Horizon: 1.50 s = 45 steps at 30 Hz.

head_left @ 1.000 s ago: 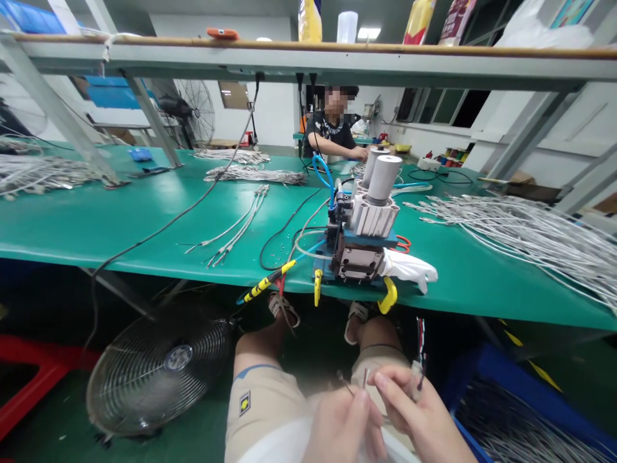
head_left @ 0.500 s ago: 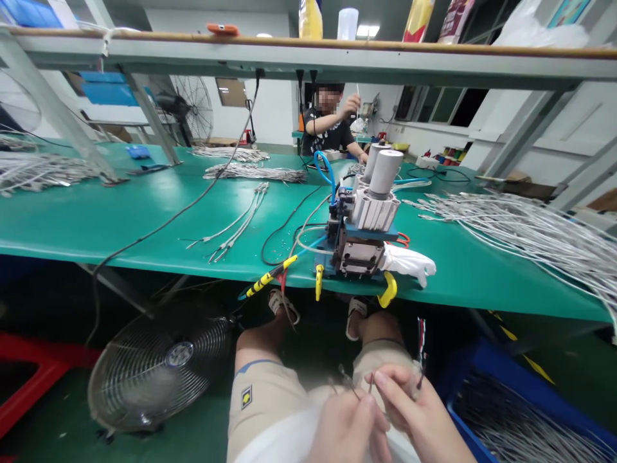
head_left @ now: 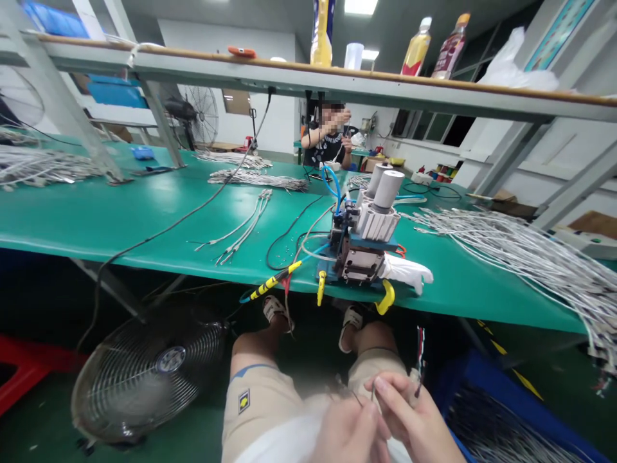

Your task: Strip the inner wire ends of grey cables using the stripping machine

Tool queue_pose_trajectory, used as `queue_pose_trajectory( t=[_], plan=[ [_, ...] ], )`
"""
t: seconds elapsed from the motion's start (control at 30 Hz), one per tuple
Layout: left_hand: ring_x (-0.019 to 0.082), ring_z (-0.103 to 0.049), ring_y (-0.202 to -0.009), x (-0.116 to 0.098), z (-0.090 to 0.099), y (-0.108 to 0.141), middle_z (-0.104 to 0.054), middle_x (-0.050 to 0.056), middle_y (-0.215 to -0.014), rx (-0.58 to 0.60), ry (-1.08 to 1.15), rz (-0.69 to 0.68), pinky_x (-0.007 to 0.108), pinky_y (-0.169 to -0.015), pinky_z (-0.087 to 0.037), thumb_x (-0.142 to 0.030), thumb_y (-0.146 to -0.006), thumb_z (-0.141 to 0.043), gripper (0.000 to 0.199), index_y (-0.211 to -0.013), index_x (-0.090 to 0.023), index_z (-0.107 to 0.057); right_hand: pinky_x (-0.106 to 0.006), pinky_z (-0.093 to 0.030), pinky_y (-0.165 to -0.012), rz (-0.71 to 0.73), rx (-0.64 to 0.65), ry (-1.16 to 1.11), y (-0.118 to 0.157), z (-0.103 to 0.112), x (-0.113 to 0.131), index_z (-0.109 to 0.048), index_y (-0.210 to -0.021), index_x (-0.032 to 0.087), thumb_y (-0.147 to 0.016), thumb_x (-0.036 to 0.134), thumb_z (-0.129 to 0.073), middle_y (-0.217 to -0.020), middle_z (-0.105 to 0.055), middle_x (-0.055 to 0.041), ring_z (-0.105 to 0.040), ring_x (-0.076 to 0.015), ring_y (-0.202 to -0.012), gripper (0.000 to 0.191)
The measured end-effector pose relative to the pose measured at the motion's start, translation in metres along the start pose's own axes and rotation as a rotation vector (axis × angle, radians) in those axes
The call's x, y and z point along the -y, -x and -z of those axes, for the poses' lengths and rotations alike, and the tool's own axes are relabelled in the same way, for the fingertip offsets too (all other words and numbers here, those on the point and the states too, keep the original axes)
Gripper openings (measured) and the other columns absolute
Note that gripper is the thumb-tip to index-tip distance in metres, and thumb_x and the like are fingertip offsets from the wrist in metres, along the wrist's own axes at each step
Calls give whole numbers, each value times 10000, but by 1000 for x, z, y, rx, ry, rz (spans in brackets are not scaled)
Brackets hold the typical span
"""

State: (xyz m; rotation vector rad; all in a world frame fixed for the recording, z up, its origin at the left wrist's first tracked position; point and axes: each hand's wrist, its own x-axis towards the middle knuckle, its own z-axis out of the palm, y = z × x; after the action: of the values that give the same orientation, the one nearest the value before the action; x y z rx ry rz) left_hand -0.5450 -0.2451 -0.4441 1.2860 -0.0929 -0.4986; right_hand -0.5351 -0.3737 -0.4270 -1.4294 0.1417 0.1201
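A floor fan (head_left: 144, 379) lies tilted under the green bench (head_left: 120, 218), left of the person's knees. On the bench top, one small loose group of white leads (head_left: 241, 225) lies left of a single pneumatic press (head_left: 369, 241), which carries two upright cylinders; a white glove (head_left: 407, 270) rests just beside its base. Low in the frame, over the lap, the left hand (head_left: 349, 431) is pinched shut on a thin wire end (head_left: 355, 399) that rises just above its fingertips. Touching it on the right, the right hand (head_left: 414, 424) grips a multi-coloured cable (head_left: 420, 360), whose cores stand up past its fingers. A large heap of white cables (head_left: 530, 251) covers the bench's right end, and one blue bin (head_left: 506, 418) of more cables sits by the right knee.
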Motion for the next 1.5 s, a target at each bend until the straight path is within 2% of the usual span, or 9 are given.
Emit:
queue_pose_trajectory(
  t=[0.2, 0.3, 0.47, 0.63, 0.87, 1.1, 1.2, 1.33, 1.5],
  plan=[
    [119, -474, -423, 4, -1, -3, -511, 35, -484, 38, 24, -36, 222, -432, -350, -804, -765, -417, 678, -643, -145, -520, -224, -492, -544, -95, -70, -123, 2, -2, 0, -760, -780, 124, -673, 590, -844, -597, -533, -22, -532, -157, -573, 486],
    [117, -472, -422, 7, 2, -5, -512, 34, -483, 44, 27, -61, 220, -434, -350, -757, -809, -417, 645, -636, -144, -518, -213, -466, -502, -115, -40, -140, 2, -4, -2, -752, -789, 118, -694, 599, -825, -555, -474, 4, -493, -134, -519, 496],
    [122, -476, -431, 6, 6, -5, -514, 42, -478, 32, -25, -84, 228, -455, -352, -730, -840, -394, 634, -605, -150, -498, -228, -485, -555, -110, -18, -125, 2, -7, -7, -734, -798, 118, -731, 598, -800, -626, -558, -36, -560, -170, -605, 490],
    [140, -502, -456, 2, 6, -4, -531, 60, -486, 23, -55, -92, 250, -489, -383, -710, -858, -380, 641, -596, -143, -524, -221, -476, -547, -82, -20, -96, 2, -6, -7, -729, -796, 126, -752, 594, -784, -621, -556, -27, -549, -164, -598, 473],
    [134, -482, -412, 7, 2, -5, -546, 64, -455, -6, -42, -66, 238, -441, -337, -770, -808, -391, 678, -598, -143, -540, -250, -494, -572, -36, -58, -24, 1, -1, -8, -718, -788, 130, -747, 611, -776, -706, -605, -61, -582, -198, -659, 486],
    [133, -476, -408, 12, 1, -6, -543, 56, -438, -42, -44, -72, 246, -446, -332, -761, -811, -408, 665, -576, -153, -538, -264, -508, -605, -84, -44, -59, 1, -1, -6, -704, -806, 134, -729, 613, -790, -716, -616, -57, -604, -209, -682, 493],
    [126, -459, -391, 12, 1, -5, -544, 53, -435, -55, -45, -56, 243, -431, -313, -780, -795, -406, 683, -581, -148, -555, -276, -511, -577, -87, -55, -51, 2, -3, -4, -703, -783, 130, -684, 639, -804, -713, -625, -68, -613, -228, -670, 528],
    [142, -508, -444, 6, 2, -3, -576, 62, -475, -17, -42, -44, 249, -471, -375, -736, -808, -459, 638, -601, -145, -581, -285, -515, -567, -89, -76, -61, 4, -3, 0, -703, -796, 129, -655, 636, -822, -734, -639, -80, -623, -241, -669, 540],
    [138, -499, -438, -3, 2, -2, -560, 52, -465, 28, -24, -51, 247, -472, -379, -742, -801, -466, 649, -634, -133, -616, -267, -483, -475, -109, -33, -48, 5, -2, 1, -694, -815, 127, -663, 657, -802, -691, -628, -71, -600, -213, -550, 562]
  ],
)
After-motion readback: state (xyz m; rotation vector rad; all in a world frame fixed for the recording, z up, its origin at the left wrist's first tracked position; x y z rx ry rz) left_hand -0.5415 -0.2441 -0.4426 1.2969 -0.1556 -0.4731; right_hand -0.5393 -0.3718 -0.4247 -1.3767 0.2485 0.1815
